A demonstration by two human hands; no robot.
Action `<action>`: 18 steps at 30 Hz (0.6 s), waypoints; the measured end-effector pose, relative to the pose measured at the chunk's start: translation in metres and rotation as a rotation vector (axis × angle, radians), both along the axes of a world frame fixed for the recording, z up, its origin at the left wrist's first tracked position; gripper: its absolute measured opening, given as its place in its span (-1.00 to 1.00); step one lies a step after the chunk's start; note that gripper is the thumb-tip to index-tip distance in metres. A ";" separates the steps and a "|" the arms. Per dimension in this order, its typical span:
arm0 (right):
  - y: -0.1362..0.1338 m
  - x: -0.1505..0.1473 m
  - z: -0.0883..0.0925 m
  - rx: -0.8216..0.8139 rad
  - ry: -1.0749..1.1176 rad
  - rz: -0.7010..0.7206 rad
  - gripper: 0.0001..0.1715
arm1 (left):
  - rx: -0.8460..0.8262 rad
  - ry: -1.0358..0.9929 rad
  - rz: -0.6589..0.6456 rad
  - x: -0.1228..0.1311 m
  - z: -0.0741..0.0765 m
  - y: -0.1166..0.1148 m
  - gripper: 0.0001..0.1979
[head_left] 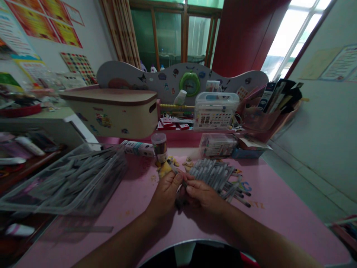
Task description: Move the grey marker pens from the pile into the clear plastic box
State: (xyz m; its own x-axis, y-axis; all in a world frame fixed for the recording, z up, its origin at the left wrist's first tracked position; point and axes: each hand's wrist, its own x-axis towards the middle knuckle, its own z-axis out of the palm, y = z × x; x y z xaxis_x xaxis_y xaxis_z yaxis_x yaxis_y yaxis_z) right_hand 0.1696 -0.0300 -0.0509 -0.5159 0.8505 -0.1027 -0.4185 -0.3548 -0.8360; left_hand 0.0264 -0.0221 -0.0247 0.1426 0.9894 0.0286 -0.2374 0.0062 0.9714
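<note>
My left hand (164, 193) and my right hand (205, 195) meet above the pink desk (134, 223), fingers closed together. A slim pen (173, 166) with a greyish barrel pokes out above my left fingers, and both hands seem to pinch it. Dark ends show below the hands, too blurred to make out. Close by my right hand lies a heap of grey, clear-barrelled pens (212, 173), several with black ends toward me. At the left, a clear plastic tray (47, 211) holds many more grey pens (83, 175), seemingly in wrappers.
A lidded jar (160, 147) stands beyond my hands, beside a small long box (139, 148). A ruler (89, 229) lies front left. Farther back are a cream storage bin (117, 115), a clear carry case (216, 111), a plastic box (216, 145) and a green clock (189, 85).
</note>
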 end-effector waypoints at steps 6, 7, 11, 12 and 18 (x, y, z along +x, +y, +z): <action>0.000 -0.001 0.010 0.073 -0.047 -0.006 -0.49 | -0.013 -0.002 0.024 0.001 0.003 0.000 -0.72; 0.000 -0.002 0.009 0.078 -0.065 -0.020 -0.48 | -0.036 -0.024 0.024 0.002 0.003 0.000 -0.71; 0.000 -0.005 0.003 0.109 -0.079 -0.042 -0.50 | -0.123 -0.061 0.021 0.004 0.002 0.002 -0.69; 0.000 -0.005 0.002 0.125 -0.078 -0.039 -0.51 | -0.136 -0.059 0.026 0.003 0.002 0.003 -0.69; 0.009 0.009 0.010 0.086 -0.220 -0.155 -0.57 | -0.216 -0.177 0.096 -0.013 0.004 0.020 -0.64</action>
State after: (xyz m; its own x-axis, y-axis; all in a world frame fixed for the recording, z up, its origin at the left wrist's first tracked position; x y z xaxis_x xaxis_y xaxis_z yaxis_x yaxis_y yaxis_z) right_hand 0.1789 -0.0209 -0.0409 -0.3519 0.9280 -0.1223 -0.2672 -0.2248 -0.9371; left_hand 0.0130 -0.0025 -0.0210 0.0601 0.9840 -0.1680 -0.4128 0.1777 0.8933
